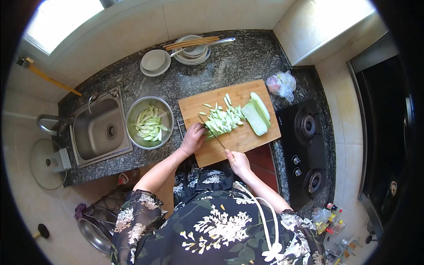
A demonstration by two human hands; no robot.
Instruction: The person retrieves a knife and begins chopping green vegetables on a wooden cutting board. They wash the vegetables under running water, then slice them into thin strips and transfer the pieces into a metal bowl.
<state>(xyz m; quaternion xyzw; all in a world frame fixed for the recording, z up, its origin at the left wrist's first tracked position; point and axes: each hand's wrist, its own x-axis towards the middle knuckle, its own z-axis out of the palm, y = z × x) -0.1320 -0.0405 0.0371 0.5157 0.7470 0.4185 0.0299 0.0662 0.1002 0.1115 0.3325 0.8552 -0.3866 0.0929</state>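
Note:
My right hand (239,163) grips a kitchen knife (217,138), seen nearly edge-on, its blade crossing the left end of a pile of pale green squash strips (225,118). Beside the blade, the curled fingers of my left hand (194,137) press on squash at the pile's left edge; the part under them is mostly hidden. Both lie over a bamboo cutting board (208,159). Long thick squash pieces (255,117) rest at the board's right side. To the left, a round metal bowl (130,114) contains more cut strips (149,124).
A steel sink (96,132) with a faucet is at far left. Stacked dishes (192,59) with chopsticks (192,42) and a spoon stand at the back. Right of the board are a knotted plastic bag (281,84) and a black gas hob (298,139). Bottles (334,225) stand lower right.

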